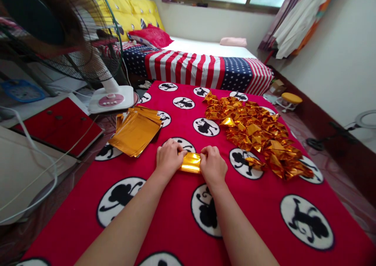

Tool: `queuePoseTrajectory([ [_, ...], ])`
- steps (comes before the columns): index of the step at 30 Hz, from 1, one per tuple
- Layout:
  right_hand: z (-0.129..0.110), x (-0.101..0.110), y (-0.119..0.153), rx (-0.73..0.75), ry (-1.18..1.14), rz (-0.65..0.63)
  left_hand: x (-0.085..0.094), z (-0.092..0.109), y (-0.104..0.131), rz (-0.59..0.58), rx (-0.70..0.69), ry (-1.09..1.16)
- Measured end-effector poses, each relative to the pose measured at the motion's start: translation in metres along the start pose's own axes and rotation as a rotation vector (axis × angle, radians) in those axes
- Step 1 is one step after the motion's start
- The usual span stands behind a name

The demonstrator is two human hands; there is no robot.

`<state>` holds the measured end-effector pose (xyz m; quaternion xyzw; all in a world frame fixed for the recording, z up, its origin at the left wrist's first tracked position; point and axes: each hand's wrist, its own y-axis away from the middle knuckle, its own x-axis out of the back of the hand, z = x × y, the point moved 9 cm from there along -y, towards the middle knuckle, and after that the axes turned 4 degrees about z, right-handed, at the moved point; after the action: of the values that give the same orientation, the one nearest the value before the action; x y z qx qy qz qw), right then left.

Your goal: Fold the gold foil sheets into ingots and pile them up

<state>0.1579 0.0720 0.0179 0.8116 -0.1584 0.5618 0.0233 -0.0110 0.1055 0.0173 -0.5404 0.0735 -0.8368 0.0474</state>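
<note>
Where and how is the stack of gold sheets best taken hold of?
Probably pinch the stack by its right edge, top and underside, coming from the right: it lies flat with layered edges, and that side faces the left hand.

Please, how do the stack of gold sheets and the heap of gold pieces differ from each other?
Shape: the stack of gold sheets lies flat, with edges slightly fanned; the heap of gold pieces is bulky and angular.
Spread: the stack is compact, while the heap covers a larger area.
Place: the stack is nearer the left hand, the heap nearer the right hand.
Both are shiny and rest on the red cloth.
</note>
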Motion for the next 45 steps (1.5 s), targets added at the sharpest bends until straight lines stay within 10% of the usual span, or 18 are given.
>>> queuePoseTrajectory([
  [17,0.030,-0.001,-0.005,0.037,-0.644,0.002,0.010,-0.042,-0.006,0.112,0.089,0.406],
  [26,0.020,0.005,-0.001,0.147,-0.750,0.072,0.014,-0.037,-0.003,0.109,0.107,0.438],
  [36,0.017,0.039,0.008,0.238,-0.888,0.414,0.002,-0.028,0.000,0.063,0.029,1.019],
  [45,0.009,0.036,0.008,0.334,-0.911,0.341,-0.003,-0.011,0.001,-0.031,0.055,1.262],
])
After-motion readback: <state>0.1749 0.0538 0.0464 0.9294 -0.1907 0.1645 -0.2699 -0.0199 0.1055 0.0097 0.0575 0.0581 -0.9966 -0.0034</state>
